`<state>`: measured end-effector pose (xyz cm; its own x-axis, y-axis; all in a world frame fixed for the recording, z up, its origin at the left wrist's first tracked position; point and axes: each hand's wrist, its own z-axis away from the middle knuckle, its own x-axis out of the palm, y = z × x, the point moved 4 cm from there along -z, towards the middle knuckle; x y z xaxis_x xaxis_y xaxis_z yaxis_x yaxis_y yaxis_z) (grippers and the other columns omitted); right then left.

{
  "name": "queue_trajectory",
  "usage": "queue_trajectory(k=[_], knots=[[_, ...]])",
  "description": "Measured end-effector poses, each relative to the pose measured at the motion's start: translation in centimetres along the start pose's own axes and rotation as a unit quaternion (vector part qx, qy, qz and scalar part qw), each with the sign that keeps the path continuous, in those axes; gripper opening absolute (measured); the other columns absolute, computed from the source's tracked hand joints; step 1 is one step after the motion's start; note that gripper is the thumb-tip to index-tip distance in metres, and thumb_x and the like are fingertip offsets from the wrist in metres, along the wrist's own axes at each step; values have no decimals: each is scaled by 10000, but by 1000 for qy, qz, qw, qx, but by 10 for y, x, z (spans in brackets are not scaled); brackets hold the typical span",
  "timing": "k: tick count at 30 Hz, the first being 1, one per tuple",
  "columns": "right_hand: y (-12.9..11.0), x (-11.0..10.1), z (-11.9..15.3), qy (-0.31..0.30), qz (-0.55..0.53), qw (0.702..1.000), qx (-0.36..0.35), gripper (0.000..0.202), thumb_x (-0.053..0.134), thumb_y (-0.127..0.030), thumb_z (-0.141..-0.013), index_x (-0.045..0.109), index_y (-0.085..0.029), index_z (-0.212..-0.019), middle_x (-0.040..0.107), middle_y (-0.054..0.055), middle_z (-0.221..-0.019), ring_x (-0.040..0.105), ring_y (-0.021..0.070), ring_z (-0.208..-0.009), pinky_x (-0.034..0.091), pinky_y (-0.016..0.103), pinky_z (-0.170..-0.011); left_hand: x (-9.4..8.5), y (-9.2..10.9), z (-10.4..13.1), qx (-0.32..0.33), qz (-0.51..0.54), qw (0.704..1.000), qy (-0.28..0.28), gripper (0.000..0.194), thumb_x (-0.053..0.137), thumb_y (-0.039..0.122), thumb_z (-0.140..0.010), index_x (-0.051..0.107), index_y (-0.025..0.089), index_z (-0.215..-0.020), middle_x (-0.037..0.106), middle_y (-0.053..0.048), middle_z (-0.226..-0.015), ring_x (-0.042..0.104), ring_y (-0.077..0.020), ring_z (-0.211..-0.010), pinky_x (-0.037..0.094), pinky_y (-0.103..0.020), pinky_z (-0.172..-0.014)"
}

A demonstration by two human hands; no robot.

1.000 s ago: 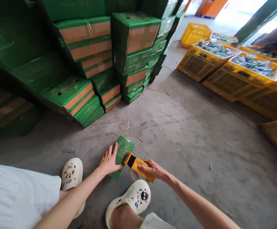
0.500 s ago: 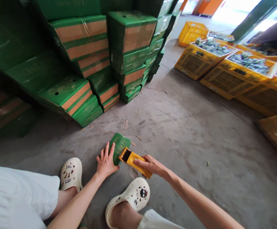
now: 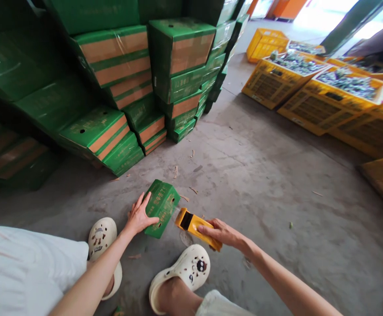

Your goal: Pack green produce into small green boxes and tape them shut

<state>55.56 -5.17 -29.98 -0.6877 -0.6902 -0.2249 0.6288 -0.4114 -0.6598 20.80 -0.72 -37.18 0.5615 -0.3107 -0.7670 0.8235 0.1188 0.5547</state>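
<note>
A small green cardboard box (image 3: 161, 206) with pale printing and round holes is on the concrete floor between my feet. My left hand (image 3: 140, 216) grips its left side, the thumb lying over the near part and the fingers along the far left edge. In my right hand (image 3: 222, 232) is a yellow plastic tape dispenser (image 3: 200, 229) with a dark opening near its front. Its front end points at the box's right side, a small gap away. A faint clear strip seems to span that gap. My right fingers are partly hidden under the dispenser.
Stacked green cartons (image 3: 119, 57) with brown bands rise at the left and back. Yellow crates (image 3: 330, 109) filled with small bluish-green items line the right. Scraps litter the floor (image 3: 244, 184). My white clogs (image 3: 181, 270) flank the work spot.
The tape dispenser has moved right, off the box. My left hand has shifted left and its thumb has moved up over the box, whose printed face shows more now.
</note>
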Motion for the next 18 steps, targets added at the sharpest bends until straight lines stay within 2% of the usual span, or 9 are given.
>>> queue_trajectory(k=[7, 12, 15, 18], knots=[[-6, 24, -37, 30, 30, 999, 8, 708, 569, -886, -797, 603, -179, -789, 535, -7, -697, 475, 122, -631, 320, 232, -518, -1, -27, -16, 39, 69, 996, 32, 1098, 888, 405, -665, 407, 267, -1643, 279, -173, -1743, 351, -439, -1564, 342, -595, -1245], [-27, 33, -65, 23, 24, 999, 21, 656, 595, -834, -831, 615, -179, -799, 535, -8, -679, 476, 124, -622, 323, 234, -512, -10, -53, -26, 52, 123, 990, 39, 1029, 876, 444, -673, 476, 240, -1599, 245, -172, -1754, 266, -420, -1607, 288, -578, -1284], [-48, 36, -83, 22, 29, 999, 8, 605, 609, -769, -876, 657, -170, -809, 584, 10, -695, 532, 141, -644, 358, 229, -524, -22, -66, -28, 45, 133, 986, 92, 964, 815, 456, -750, 442, 249, -1615, 257, -157, -1751, 290, -397, -1603, 288, -573, -1288], [-69, 39, -100, 35, 38, 999, -2, 573, 615, -715, -913, 673, -158, -792, 627, 24, -697, 575, 146, -657, 383, 214, -523, -35, -62, -25, 59, 82, 983, 152, 858, 703, 361, -851, 393, 235, -1641, 299, -150, -1734, 323, -349, -1596, 289, -520, -1302]])
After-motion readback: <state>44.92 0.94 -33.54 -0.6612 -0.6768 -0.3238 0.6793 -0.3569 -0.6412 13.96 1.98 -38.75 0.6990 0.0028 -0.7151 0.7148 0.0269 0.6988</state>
